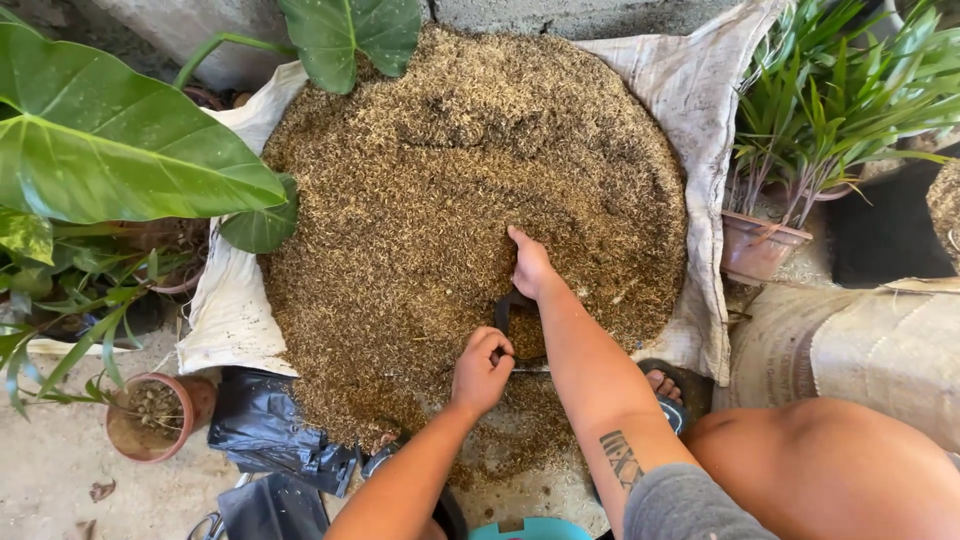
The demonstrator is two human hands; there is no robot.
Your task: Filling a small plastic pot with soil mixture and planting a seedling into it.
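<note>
While I crouch over the heap, my right hand point(530, 268) presses into the brown husk pile point(470, 200), fingers curled down into the loose stuff and closed around the top edge of a small dark bag point(505, 312) that sits half buried in it. My left hand point(482, 368) is fisted tight, pinching the near edge of the same bag, so both hold its mouth.

The pile lies spread on a pale woven sack point(700, 110) on the ground, right in front of my knees. It looks dry, light and free-running; I judge it slides off the fingers easily and is better taken by cupped handfuls than by pinching. The bag looks thin, soft plastic, limp with no shape of its own, so the rim is the place to grip it.

Around: broad green leaves point(110, 150) to the left, a clay pot point(150, 415) near my left elbow, crumpled black plastic point(265, 430) beside it, a potted grassy plant point(790, 140) to the right, and my sandalled foot point(665, 385) at the pile's edge.
</note>
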